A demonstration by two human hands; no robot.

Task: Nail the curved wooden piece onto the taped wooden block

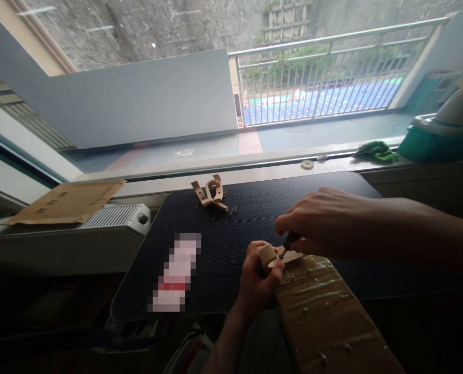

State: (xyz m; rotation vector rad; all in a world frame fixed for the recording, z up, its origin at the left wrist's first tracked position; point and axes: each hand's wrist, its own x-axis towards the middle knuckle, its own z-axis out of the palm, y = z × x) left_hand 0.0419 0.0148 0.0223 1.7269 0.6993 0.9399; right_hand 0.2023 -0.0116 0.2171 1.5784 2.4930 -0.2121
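Left hand [259, 272]: fingers clamped on a pale wooden piece with a cylindrical block [268, 254], positioned at the far end of a brown, tape-wrapped box [328, 311]. Right hand [315, 221]: fingers closed around a dark-handled screwdriver [293, 239], metal tip at the wood. Beyond, drilled light-brown wooden parts [201, 194] and small metal screws [232, 212] lie on the black, grained surface [262, 208].

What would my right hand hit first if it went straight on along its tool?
Your right hand would likely meet the pale wooden piece under its tool first; depth is unclear.
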